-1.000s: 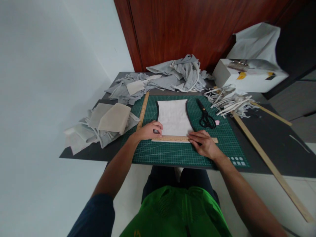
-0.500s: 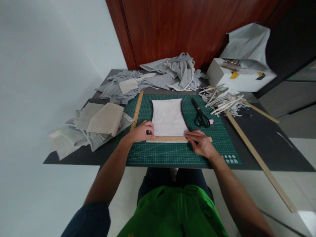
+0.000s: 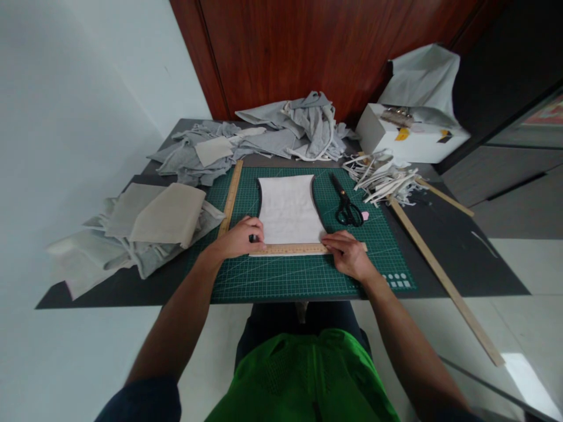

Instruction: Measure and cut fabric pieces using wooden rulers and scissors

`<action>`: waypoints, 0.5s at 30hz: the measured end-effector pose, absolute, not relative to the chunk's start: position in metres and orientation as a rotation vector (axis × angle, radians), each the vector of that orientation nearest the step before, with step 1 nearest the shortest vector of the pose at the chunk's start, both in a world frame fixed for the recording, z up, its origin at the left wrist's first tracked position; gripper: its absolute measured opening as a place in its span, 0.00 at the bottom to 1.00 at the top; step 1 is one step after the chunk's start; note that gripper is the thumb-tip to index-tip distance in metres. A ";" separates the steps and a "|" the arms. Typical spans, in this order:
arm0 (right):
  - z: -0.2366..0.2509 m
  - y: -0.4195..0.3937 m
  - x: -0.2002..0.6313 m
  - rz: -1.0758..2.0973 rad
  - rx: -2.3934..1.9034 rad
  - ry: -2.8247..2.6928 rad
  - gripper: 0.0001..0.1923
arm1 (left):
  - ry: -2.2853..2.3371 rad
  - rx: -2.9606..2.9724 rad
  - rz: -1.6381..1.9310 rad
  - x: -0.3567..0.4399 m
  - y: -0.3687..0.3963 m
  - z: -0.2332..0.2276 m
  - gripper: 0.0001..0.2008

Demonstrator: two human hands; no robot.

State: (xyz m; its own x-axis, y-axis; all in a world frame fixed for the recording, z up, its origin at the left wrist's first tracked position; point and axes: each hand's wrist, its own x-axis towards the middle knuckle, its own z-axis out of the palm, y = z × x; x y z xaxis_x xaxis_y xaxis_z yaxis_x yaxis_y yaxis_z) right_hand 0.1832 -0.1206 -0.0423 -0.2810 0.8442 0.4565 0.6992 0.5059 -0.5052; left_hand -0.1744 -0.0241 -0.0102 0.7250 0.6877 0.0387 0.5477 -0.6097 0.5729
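1. Head view: person seated at a dark table (image 3: 466, 264), green cutting mat (image 3: 303, 275) in front of them
2. White fabric piece (image 3: 288, 208) lies flat mid-mat, side edges curved inward; a dark layer shows under it along those edges
3. Short wooden ruler (image 3: 290, 249) lies across the near edge of the fabric, parallel to the mat's front
4. Left hand (image 3: 240, 237) presses on the ruler's left end and the fabric corner, fingers curled; a small dark item sits under the fingers, cannot tell what it is or whether it is gripped
5. Right hand (image 3: 349, 255) lies flat on the ruler's right end, fingers spread and pressing down, clasping nothing
6. Step, my read: squaring the ruler to the bottom edge before marking or trimming
7. Next move likely needs the ruler pinned with one hand while the other is freed for a tool; black scissors (image 3: 346, 206) lie on the mat just right of the fabric, a small pink bit beside them
8. Around: second ruler (image 3: 231, 196) along the mat's left edge, long wooden stick (image 3: 444, 281) on the right, grey fabric heaps (image 3: 290, 126) at the back, cut strips (image 3: 382, 179), white box (image 3: 409, 143)
9. Writing: only ruler ticks and mat grid, too small to read; no brand legible
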 end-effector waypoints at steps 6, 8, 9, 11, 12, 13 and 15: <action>-0.041 -0.121 0.180 0.228 -1.214 -2.038 0.14 | 0.963 2.378 0.389 -0.173 -0.027 -0.010 0.08; -0.042 -0.121 0.180 0.229 -1.211 -2.039 0.14 | 0.989 2.369 0.387 -0.173 -0.028 -0.009 0.10; -0.042 -0.121 0.180 0.230 -1.205 -2.039 0.14 | 1.008 2.366 0.373 -0.172 -0.029 -0.009 0.11; -0.043 -0.121 0.180 0.230 -1.191 -2.036 0.13 | 1.063 2.362 0.329 -0.171 -0.030 -0.007 0.12; -0.044 -0.121 0.180 0.232 -1.188 -2.034 0.13 | 1.096 2.362 0.305 -0.170 -0.032 -0.006 0.12; -0.044 -0.121 0.180 0.232 -1.184 -2.032 0.13 | 1.130 2.365 0.284 -0.168 -0.034 -0.004 0.12; -0.045 -0.120 0.180 0.229 -1.171 -2.034 0.13 | 1.183 2.384 0.261 -0.164 -0.041 0.000 0.11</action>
